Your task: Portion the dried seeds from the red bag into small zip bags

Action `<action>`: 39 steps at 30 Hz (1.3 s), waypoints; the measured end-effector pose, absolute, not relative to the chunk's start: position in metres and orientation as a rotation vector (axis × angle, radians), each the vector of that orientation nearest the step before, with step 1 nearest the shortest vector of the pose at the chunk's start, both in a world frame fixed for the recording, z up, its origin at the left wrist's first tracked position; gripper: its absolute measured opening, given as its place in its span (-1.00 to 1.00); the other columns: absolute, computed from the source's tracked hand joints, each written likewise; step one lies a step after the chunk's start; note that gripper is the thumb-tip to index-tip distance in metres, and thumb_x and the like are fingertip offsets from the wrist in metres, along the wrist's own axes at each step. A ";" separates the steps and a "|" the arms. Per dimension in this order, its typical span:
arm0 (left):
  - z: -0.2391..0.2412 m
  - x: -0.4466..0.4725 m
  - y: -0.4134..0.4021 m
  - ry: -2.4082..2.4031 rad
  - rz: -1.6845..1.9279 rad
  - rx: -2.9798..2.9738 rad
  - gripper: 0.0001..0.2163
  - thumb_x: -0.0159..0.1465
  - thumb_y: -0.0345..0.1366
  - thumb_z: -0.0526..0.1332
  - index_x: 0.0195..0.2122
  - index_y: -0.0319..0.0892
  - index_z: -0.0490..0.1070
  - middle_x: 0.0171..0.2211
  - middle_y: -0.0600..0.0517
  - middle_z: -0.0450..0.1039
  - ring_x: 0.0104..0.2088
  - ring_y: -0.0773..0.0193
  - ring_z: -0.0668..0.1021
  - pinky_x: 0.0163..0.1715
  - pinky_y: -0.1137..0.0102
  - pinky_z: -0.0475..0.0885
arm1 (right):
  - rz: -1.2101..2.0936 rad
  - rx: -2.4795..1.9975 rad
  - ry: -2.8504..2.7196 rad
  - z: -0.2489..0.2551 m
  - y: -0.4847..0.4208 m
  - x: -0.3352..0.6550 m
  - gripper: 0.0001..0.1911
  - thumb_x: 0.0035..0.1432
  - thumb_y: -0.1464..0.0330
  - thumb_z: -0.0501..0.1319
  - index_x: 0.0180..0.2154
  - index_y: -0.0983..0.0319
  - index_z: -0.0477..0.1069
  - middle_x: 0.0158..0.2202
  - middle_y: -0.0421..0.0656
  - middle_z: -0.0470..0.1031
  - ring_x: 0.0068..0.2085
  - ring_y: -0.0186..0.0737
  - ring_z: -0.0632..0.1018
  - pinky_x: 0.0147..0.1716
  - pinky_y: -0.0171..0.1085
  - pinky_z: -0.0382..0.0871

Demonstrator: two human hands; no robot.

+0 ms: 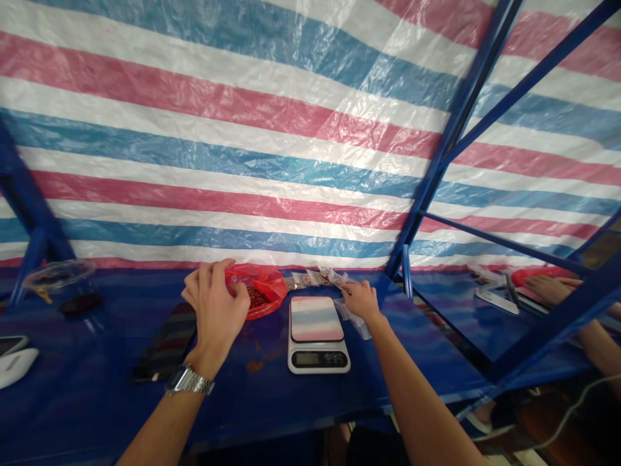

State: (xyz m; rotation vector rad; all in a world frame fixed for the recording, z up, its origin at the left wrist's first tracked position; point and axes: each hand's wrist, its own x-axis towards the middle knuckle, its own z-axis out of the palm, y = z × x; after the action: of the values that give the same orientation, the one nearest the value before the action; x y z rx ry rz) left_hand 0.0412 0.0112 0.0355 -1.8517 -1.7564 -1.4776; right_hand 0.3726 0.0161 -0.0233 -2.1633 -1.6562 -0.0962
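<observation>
My left hand (213, 307), with a metal-banded watch (189, 380) on its wrist, is at the left side of a red plastic bag (274, 288). Its fingers are bent and its thumb stands apart from them, beside the bag's mouth. Dark reddish small pieces (259, 296) lie inside the bag. Beyond the scale, my right hand (363, 299) has its fingers closed at a small clear plastic bag (338, 278) in a row of filled ones. Between my hands sits a white digital scale (317, 333) with a bare, shiny top plate.
Flat clear bags (356, 318) lie under my right hand. A dark phone-like slab (169, 340) is left of my wrist; a clear plastic lid or bowl (59, 275) stands farther left. Blue frame bars (431, 175) rise at right, with another person's hand (546, 289) beyond them.
</observation>
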 end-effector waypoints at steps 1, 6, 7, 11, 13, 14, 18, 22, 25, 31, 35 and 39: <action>0.035 0.040 0.011 -1.739 -1.483 -1.862 -0.66 0.27 -0.39 0.15 0.07 -0.12 0.45 0.00 -0.14 0.46 0.11 -0.17 0.38 0.11 -0.03 0.31 | -0.096 -2.167 -1.649 -0.024 0.014 0.373 -0.69 0.33 0.31 0.15 -0.03 0.09 0.64 0.08 -0.04 0.61 0.12 0.13 0.47 0.11 0.09 0.29; 0.037 0.040 0.003 -1.535 -1.634 -1.918 -0.74 0.27 -0.44 0.15 -0.04 -0.14 0.48 -0.05 -0.12 0.49 0.10 -0.09 0.41 0.19 0.02 0.27 | -0.107 -2.105 -1.586 -0.004 0.004 0.381 -0.64 0.38 0.30 0.10 0.04 0.18 0.60 0.17 0.04 0.55 0.15 0.21 0.49 0.12 0.17 0.31; 0.038 0.043 0.000 -1.479 -1.688 -1.957 -0.76 0.27 -0.44 0.15 -0.07 -0.14 0.49 -0.07 -0.11 0.50 0.08 -0.06 0.43 0.19 0.04 0.28 | -0.113 -2.068 -1.584 0.003 0.001 0.379 -0.63 0.38 0.31 0.10 0.08 0.18 0.58 0.21 0.03 0.52 0.18 0.18 0.49 0.14 0.15 0.32; 0.035 0.064 -0.014 -1.306 -1.951 -2.455 -0.87 0.37 -0.30 0.13 -0.16 -0.09 0.47 -0.21 -0.02 0.53 -0.18 0.14 0.54 -0.09 0.27 0.44 | -0.093 -1.774 -1.718 0.025 -0.024 0.349 -0.64 0.39 0.26 0.13 0.10 0.13 0.56 0.16 -0.08 0.57 0.20 -0.06 0.51 0.22 -0.09 0.33; 0.030 0.078 -0.018 -1.323 -2.088 -2.808 -0.81 0.39 -0.15 0.15 -0.09 -0.09 0.47 -0.25 0.01 0.54 -0.29 0.21 0.55 -0.24 0.34 0.44 | 0.011 -1.435 -1.800 0.029 -0.042 0.324 -0.65 0.38 0.21 0.18 0.07 0.14 0.58 0.11 -0.04 0.60 0.18 -0.01 0.53 0.23 -0.03 0.34; 0.027 0.084 -0.018 -1.342 -2.164 -2.924 -0.77 0.39 -0.09 0.16 -0.09 -0.10 0.47 -0.30 0.02 0.53 -0.33 0.23 0.54 -0.29 0.36 0.43 | 0.066 -1.348 -1.829 0.030 -0.050 0.311 -0.67 0.38 0.19 0.19 0.04 0.12 0.60 0.10 -0.05 0.61 0.15 -0.02 0.55 0.22 -0.02 0.35; 0.020 0.101 -0.014 -1.558 -2.205 -3.139 -0.64 0.30 0.09 0.23 -0.29 -0.15 0.45 -0.47 0.07 0.45 -0.46 0.29 0.47 -0.42 0.40 0.34 | 0.227 -1.227 -1.904 0.031 -0.071 0.272 -0.71 0.39 0.27 0.17 0.02 0.06 0.61 0.06 -0.11 0.63 0.09 -0.06 0.58 0.15 -0.06 0.41; 0.022 0.102 -0.010 -1.692 -2.311 -3.167 -0.59 0.22 0.13 0.29 -0.35 -0.17 0.45 -0.53 0.12 0.39 -0.52 0.34 0.43 -0.49 0.43 0.28 | 0.257 -1.188 -1.912 0.031 -0.069 0.264 -0.73 0.38 0.31 0.17 0.00 0.06 0.62 0.06 -0.14 0.63 0.08 -0.09 0.57 0.15 -0.09 0.39; 0.025 0.100 -0.011 -1.701 -2.347 -3.168 -0.66 0.18 0.03 0.36 -0.34 -0.17 0.47 -0.53 0.13 0.40 -0.50 0.34 0.44 -0.46 0.44 0.29 | 0.245 -1.208 -1.801 0.029 -0.065 0.266 -0.75 0.39 0.27 0.17 -0.09 0.10 0.63 -0.01 -0.11 0.64 0.04 -0.10 0.59 0.12 -0.13 0.39; 0.021 0.101 -0.012 -1.577 -2.259 -3.250 -0.71 0.13 -0.05 0.42 -0.41 -0.19 0.48 -0.48 0.08 0.47 -0.44 0.32 0.48 -0.39 0.42 0.33 | 0.441 -1.383 -1.532 0.024 -0.060 0.261 -0.67 0.32 0.11 0.20 -0.27 0.19 0.61 -0.32 -0.13 0.65 -0.34 -0.16 0.58 -0.27 -0.23 0.40; 0.017 0.101 -0.010 -1.494 -2.194 -3.275 -0.75 0.09 -0.13 0.43 -0.47 -0.19 0.47 -0.47 0.06 0.49 -0.41 0.27 0.52 -0.32 0.39 0.37 | 0.635 -1.357 -1.445 0.024 -0.057 0.258 -0.67 0.23 0.10 0.25 -0.28 0.22 0.61 -0.31 -0.15 0.67 -0.29 -0.15 0.61 -0.23 -0.24 0.41; 0.015 0.098 -0.008 -1.445 -2.096 -3.312 -0.76 0.10 -0.16 0.41 -0.50 -0.19 0.44 -0.48 0.05 0.49 -0.41 0.27 0.52 -0.33 0.40 0.36 | 0.784 -1.282 -1.420 0.025 -0.057 0.258 -0.68 0.19 0.11 0.27 -0.28 0.22 0.62 -0.28 -0.17 0.66 -0.24 -0.17 0.60 -0.15 -0.24 0.41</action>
State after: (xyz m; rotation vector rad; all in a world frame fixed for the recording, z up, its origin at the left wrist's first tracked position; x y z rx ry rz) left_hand 0.0982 -0.0081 0.0154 -3.3115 -1.4453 -2.0961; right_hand 0.2576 -0.0570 0.0251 -1.2825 -1.4203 0.7842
